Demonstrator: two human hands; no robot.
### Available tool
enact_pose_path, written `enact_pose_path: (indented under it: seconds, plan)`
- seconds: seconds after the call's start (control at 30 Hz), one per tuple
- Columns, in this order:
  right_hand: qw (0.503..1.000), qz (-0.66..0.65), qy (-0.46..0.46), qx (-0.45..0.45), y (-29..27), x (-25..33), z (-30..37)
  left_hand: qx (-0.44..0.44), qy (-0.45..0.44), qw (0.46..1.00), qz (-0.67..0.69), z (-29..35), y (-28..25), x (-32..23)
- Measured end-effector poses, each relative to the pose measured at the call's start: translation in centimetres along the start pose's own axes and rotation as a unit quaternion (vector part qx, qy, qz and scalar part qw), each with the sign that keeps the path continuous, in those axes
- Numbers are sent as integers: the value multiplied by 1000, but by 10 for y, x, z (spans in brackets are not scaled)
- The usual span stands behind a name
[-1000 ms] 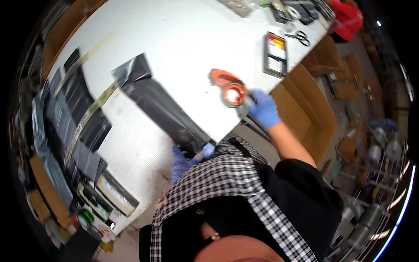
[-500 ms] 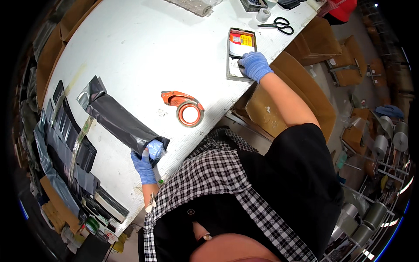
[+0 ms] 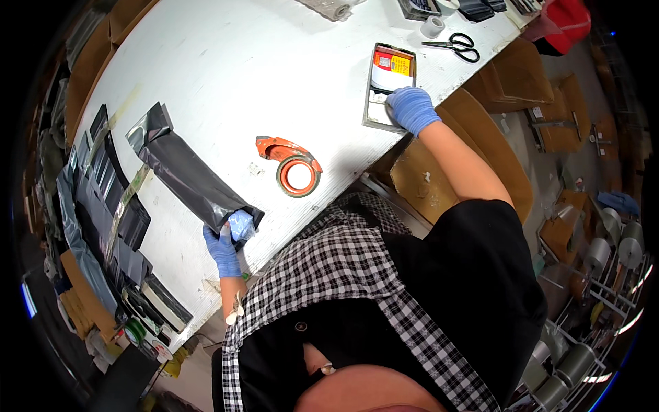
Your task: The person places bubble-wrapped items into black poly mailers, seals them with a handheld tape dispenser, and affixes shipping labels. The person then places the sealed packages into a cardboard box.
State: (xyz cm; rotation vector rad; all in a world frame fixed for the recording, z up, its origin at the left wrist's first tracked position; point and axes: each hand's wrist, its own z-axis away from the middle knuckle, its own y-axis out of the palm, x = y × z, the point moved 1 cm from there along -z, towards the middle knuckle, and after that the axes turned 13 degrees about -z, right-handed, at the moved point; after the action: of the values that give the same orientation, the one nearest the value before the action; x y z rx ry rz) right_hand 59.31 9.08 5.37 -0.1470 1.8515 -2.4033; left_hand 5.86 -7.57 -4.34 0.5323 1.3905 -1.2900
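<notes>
A long black plastic mailing bag [image 3: 189, 172] lies on the white table with its mouth toward me. Out of that mouth pokes something pale blue in clear wrap [image 3: 241, 224]. My left hand [image 3: 222, 251], in a blue knit glove, grips the edge of the bag's mouth beside it. Farther right, my right hand [image 3: 414, 110], gloved alike, reaches into a shallow grey tray [image 3: 368, 110]. Its fingers are bent together over white paper pieces [image 3: 378, 111]; the fingertips are partly hidden. A red and yellow label card [image 3: 394, 64] lies at the tray's far end.
An orange tape dispenser [image 3: 298, 168] lies between my hands. Black scissors [image 3: 454, 46] and a white tape roll [image 3: 432, 27] sit beyond the tray. Stacked dark bags [image 3: 113, 199] line the left edge. Cardboard boxes [image 3: 515, 75] stand right of the table.
The whole view has shifted slightly. My right hand has drawn back a little toward me within the tray, while my left hand keeps its grip at the bag's mouth.
</notes>
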Motion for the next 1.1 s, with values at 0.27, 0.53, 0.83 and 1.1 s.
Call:
enact_pose_path:
  seconds: [0.27,0.53,0.83,1.1]
  plan:
    - [997,-50,52,-37,-5,-7,-7,-11,7,1000,-23,2,2,-15]
    - [975,-183,114,-57,-28,-18,3,-32,19,994,-104,15,9,-44]
    - [698,-686,-108,176,-17,224,70,-114,353,841,-393,9,-20,-100]
    - [769,-631,5,101,38,356,50,-75,300,884,-350,12,-21,-126]
